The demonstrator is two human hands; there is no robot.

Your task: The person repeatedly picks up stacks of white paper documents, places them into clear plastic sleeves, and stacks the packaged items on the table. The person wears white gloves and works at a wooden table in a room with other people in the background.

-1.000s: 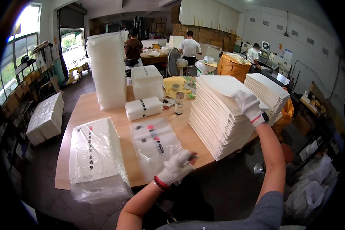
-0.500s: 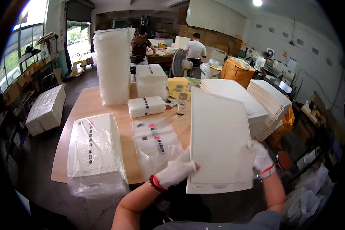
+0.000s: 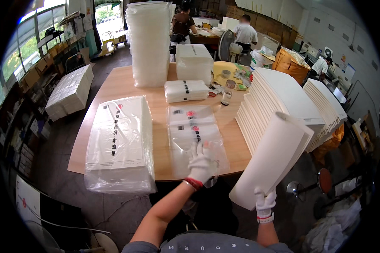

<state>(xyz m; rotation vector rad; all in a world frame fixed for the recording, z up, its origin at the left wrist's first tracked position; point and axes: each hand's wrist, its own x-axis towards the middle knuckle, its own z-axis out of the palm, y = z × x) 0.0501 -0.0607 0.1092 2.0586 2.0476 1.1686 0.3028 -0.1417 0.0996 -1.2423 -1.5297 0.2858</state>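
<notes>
My right hand [image 3: 265,200], in a white glove, is closed on the near end of a stack of white paper [image 3: 268,156]. The stack curls over into a half-roll and tilts up beside the table's right edge. My left hand [image 3: 202,162], also gloved, rests on the near part of the flat clear plastic bags [image 3: 183,135], fingers stretched out and apart. Those bags carry black print and red round marks. To their left lies a filled bag of white paper [image 3: 118,135], its loose plastic end hanging over the near edge.
A tall pile of packed clear plastic [image 3: 150,46], a wrapped paper block [image 3: 194,65] and folded bags [image 3: 185,90] stand farther back on the wooden table [image 3: 160,139]. High paper stacks [image 3: 278,97] fill the right side. A stool [image 3: 324,181] stands at right; people work behind.
The paper, upright and flat between both hands before, now curls in my right hand alone, farther right. My left hand has let go of it and come onto the plastic bags.
</notes>
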